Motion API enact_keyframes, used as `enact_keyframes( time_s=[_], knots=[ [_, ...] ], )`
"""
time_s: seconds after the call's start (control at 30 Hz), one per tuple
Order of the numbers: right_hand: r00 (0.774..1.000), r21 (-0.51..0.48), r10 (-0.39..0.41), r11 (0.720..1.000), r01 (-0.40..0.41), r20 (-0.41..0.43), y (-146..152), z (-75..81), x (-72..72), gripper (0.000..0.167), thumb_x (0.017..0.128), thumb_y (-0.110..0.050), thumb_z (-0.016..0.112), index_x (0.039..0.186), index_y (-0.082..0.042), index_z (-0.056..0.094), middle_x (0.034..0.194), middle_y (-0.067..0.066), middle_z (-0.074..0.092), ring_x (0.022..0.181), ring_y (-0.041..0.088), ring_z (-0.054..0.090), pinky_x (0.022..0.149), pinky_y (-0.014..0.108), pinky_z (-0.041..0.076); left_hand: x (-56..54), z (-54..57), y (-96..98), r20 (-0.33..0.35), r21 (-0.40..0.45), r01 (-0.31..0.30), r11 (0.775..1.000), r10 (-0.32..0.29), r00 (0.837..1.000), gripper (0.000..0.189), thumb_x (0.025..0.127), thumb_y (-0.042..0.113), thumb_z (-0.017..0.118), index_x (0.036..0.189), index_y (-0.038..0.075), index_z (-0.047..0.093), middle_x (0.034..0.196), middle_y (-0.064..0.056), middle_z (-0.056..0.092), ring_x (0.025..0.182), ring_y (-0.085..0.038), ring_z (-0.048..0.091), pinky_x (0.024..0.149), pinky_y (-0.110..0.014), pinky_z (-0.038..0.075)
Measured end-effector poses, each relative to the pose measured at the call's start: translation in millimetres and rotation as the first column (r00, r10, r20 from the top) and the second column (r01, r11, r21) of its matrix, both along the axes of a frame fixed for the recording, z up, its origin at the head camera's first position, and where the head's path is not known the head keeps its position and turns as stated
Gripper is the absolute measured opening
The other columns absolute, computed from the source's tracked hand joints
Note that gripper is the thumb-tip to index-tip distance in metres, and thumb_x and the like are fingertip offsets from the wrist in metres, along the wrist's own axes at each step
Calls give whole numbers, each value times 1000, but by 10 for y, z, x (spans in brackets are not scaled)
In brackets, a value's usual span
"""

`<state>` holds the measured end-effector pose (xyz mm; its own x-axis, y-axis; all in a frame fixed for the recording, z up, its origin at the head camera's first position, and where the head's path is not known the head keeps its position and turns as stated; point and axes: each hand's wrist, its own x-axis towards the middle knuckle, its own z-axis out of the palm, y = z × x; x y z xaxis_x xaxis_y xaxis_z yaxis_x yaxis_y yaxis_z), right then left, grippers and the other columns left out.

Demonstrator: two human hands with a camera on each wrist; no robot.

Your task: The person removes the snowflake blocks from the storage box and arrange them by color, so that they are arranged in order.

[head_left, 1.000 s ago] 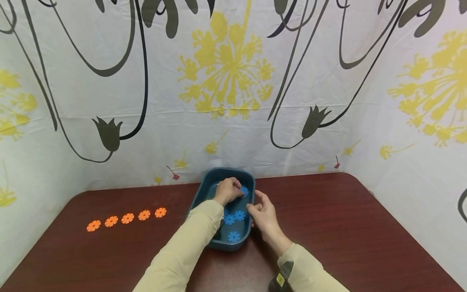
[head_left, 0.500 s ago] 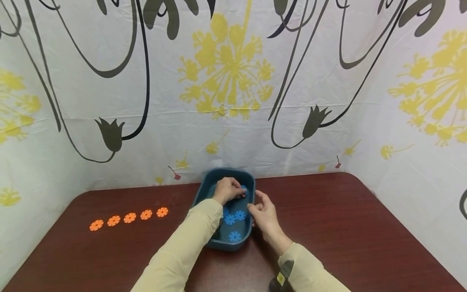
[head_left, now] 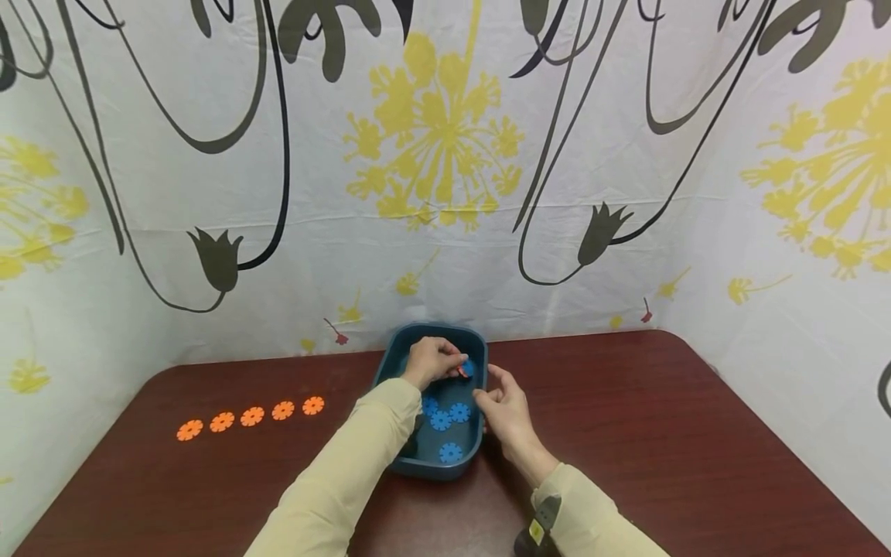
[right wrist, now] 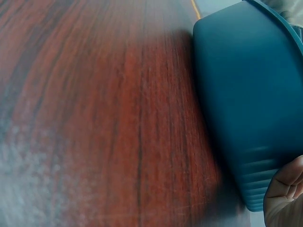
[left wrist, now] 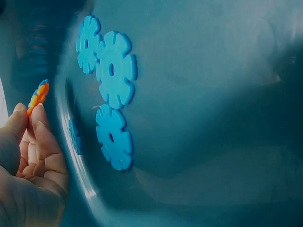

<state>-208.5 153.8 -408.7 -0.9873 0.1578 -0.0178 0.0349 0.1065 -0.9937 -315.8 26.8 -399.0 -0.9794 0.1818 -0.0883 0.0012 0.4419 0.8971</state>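
Note:
In the head view my left hand (head_left: 433, 362) is inside the far part of a dark teal plastic bin (head_left: 397, 463). Its thumb and fingers pinch an orange snowflake disc (left wrist: 40, 97) together with a blue snowflake disc (head_left: 468, 368). Seen from the left wrist, both are nearly edge-on, orange in front of blue. Several flat, notched blue discs (head_left: 451, 452) lie on the bin floor below, part of them behind my left forearm. My right hand (head_left: 508, 414) grips the bin's right wall, thumb over the rim; in the right wrist view its fingers are mostly cut off.
Several orange snowflake discs (head_left: 252, 416) lie in a slightly slanting row on the reddish-brown table (head_left: 626, 433), left of the bin. A patterned cloth (head_left: 445, 286) hangs behind the table and along both sides. The bin stands near the table's far edge.
The blue disc in my left hand has turned from facing the head camera to a tilt, and orange now shows beside it. The right hand and bin stay put; the head view shifts slightly.

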Motion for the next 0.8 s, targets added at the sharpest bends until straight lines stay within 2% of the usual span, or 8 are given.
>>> enact_keyframes(
  time_s=[0.37,0.6,0.8],
  knots=[
    [1000,9,-9,1000,9,1,-21,6,4,54,91,-7,56,141,-4,35,67,8,52,47,12,44,45,28,42,30,80,-53,14,2,-7,1000,7,1000,14,85,17,70,92,5,73,81,-7,71,62,-11,66,64,-28,56],
    [1000,29,-8,1000,7,7,-29,-17,4,53,91,-7,56,140,-4,37,69,10,53,48,13,44,46,28,43,68,147,-108,37,35,6,999,-8,999,16,85,10,69,98,1,72,88,-12,71,66,-14,68,70,-32,57],
    [1000,38,-9,999,9,15,-33,-2,21,52,91,-7,56,140,-4,38,70,12,54,50,13,45,47,27,43,146,265,-157,52,42,26,999,-29,998,17,86,6,67,101,0,71,92,-14,70,75,-19,69,76,-36,56]
  ],
)
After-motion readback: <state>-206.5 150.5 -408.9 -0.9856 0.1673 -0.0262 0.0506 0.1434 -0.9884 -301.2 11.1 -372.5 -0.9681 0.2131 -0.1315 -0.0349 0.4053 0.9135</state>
